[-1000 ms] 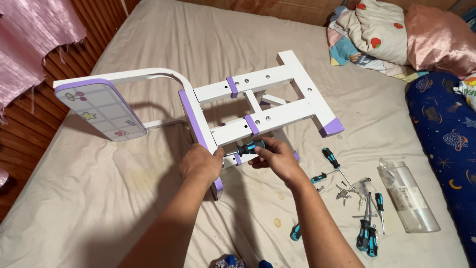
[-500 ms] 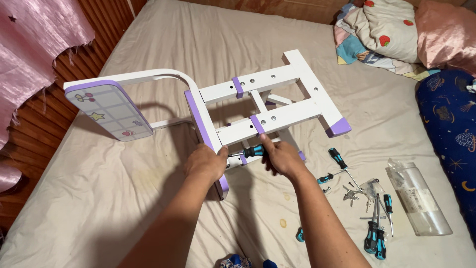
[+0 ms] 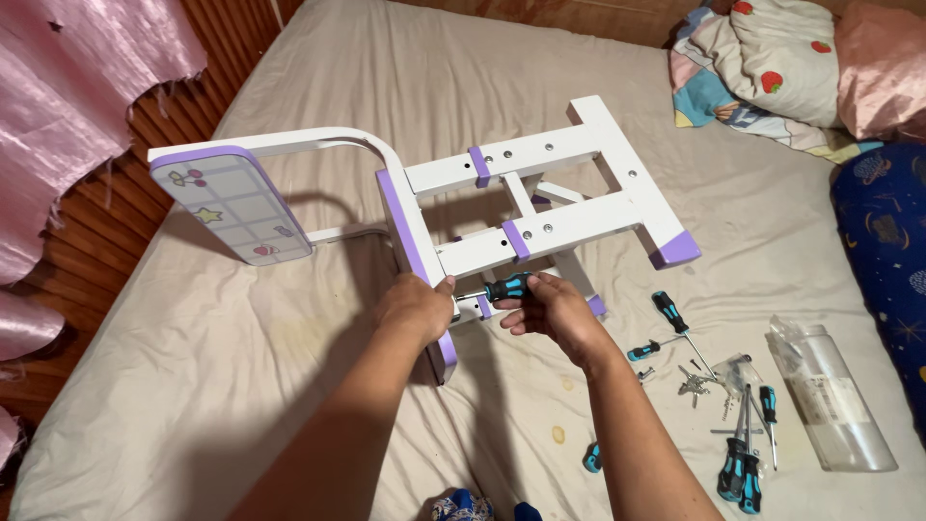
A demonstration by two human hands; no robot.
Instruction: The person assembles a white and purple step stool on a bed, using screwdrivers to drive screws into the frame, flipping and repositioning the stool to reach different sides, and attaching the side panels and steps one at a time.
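While the left hand [image 3: 417, 307] is gripping the white-and-purple wooden chair frame [image 3: 540, 207], the right hand [image 3: 555, 314] is clenching a black-and-teal screwdriver [image 3: 502, 287], apparently driving a screw; steady inward pressure seems needed next.

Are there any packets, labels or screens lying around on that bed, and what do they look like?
Clear plastic packet: at the right on the bed sheet, beside the screwdrivers; long, see-through, with a pale paper label inside.
Small clear bag: by the loose screws, crumpled.
No screens or signs in view.

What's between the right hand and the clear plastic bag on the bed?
Head view: loose screwdrivers and small screws lie on the sheet between the right hand and the clear plastic bag.
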